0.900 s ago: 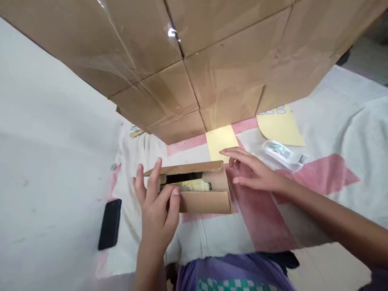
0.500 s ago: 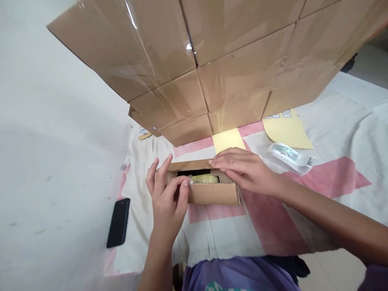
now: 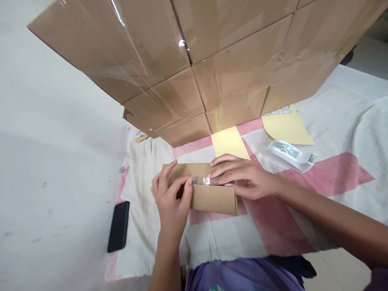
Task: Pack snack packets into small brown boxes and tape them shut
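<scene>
A small cardboard box stands in front of me, its top flap lying over the opening. My left hand is at the box's left side, thumb and index finger pinched on a piece of clear tape by the flap's edge. Another shiny bit of clear tape shows on the flap. Across the flap's right part, my right hand rests with its fingers stretched out flat. What lies inside the box is hidden.
Large taped cardboard boxes form a wall behind. A white tape dispenser and yellow paper lie at the right, another yellow sheet behind the box. A black phone lies left, on the pink-and-white cloth.
The flap has come down over the opening, hiding the yellow item seen inside before. My right hand has moved down with the flap. My left hand keeps its pinch.
</scene>
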`<action>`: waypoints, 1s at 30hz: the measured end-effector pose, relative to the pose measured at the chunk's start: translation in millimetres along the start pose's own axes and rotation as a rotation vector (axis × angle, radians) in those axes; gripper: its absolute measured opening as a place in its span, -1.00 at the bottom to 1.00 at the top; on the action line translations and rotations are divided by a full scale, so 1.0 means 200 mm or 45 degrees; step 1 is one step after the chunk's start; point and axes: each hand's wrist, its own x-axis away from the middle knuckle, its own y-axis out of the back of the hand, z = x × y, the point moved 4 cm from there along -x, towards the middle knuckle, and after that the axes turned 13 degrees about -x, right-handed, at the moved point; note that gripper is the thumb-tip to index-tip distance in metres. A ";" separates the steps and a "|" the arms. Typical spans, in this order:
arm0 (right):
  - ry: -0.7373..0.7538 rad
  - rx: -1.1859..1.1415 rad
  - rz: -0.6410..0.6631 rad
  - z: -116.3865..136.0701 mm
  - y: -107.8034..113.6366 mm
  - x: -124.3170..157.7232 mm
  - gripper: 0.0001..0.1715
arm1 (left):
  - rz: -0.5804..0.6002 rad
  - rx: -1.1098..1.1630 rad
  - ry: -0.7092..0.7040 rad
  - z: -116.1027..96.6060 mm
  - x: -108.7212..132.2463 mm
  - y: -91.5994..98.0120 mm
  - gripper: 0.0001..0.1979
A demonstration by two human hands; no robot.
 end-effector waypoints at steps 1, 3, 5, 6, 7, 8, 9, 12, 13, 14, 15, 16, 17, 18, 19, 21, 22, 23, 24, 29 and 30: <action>-0.015 -0.022 0.007 -0.01 0.00 0.01 -0.65 | 0.024 0.002 0.022 0.00 0.00 0.00 -0.89; -0.034 -0.067 0.014 -0.03 0.00 0.02 -0.62 | 0.074 0.001 0.072 0.02 0.00 -0.01 -0.88; -0.032 -0.108 0.008 -0.04 0.00 0.04 -0.60 | 0.105 -0.004 0.109 0.03 0.00 -0.02 -0.88; -0.028 -0.123 0.000 -0.04 0.00 0.04 -0.60 | 0.114 -0.012 0.116 0.03 0.00 -0.03 -0.89; -0.022 -0.132 -0.008 -0.05 0.00 0.05 -0.60 | 0.119 -0.024 0.120 0.03 0.01 -0.03 -0.89; -0.016 -0.135 -0.017 -0.05 0.00 0.05 -0.60 | 0.124 -0.038 0.124 0.03 0.01 -0.03 -0.90; -0.012 -0.133 -0.024 -0.05 -0.01 0.05 -0.60 | 0.127 -0.053 0.128 0.03 0.01 -0.03 -0.90; -0.009 -0.123 -0.029 -0.05 -0.01 0.05 -0.59 | 0.151 -0.085 0.170 0.03 0.01 -0.04 -0.92; -0.008 -0.122 -0.030 -0.05 -0.01 0.05 -0.58 | 0.166 -0.089 0.192 0.03 0.01 -0.04 -0.90; -0.006 -0.121 -0.031 -0.05 -0.01 0.05 -0.58 | 0.185 -0.092 0.211 0.03 0.01 -0.04 -0.83; -0.001 -0.120 -0.033 -0.05 -0.02 0.05 -0.57 | 0.200 -0.090 0.229 0.03 0.00 -0.04 -0.74; 0.005 -0.119 -0.036 -0.05 -0.02 0.05 -0.57 | 0.209 -0.083 0.243 0.03 0.00 -0.04 -0.68; 0.008 -0.116 -0.040 -0.05 -0.02 0.06 -0.57 | 0.207 -0.071 0.253 0.03 0.00 -0.04 -0.66; 0.009 -0.112 -0.044 -0.05 -0.02 0.06 -0.57 | 0.197 -0.057 0.254 0.03 0.00 -0.04 -0.69; 0.008 -0.108 -0.047 -0.05 -0.02 0.06 -0.58 | 0.178 -0.045 0.249 0.03 -0.01 -0.04 -0.76; 0.005 -0.099 -0.050 -0.05 -0.02 0.05 -0.59 | 0.140 -0.026 0.215 0.02 -0.01 -0.03 -0.91; 0.006 -0.095 -0.052 -0.05 -0.02 0.05 -0.60 | 0.128 -0.020 0.182 0.02 0.00 -0.03 -0.94; 0.009 -0.091 -0.055 -0.05 -0.02 0.05 -0.60 | 0.117 -0.014 0.140 0.02 0.00 -0.03 -0.92; 0.012 -0.089 -0.058 -0.05 -0.02 0.05 -0.61 | 0.110 -0.009 0.091 0.02 0.00 -0.02 -0.90; 0.021 -0.102 -0.083 -0.06 -0.02 0.06 -0.63 | 0.114 -0.116 -0.258 0.02 0.06 0.01 -0.76; 0.022 -0.102 -0.084 -0.06 -0.01 0.06 -0.64 | 0.130 -0.158 -0.320 0.02 0.08 0.02 -0.74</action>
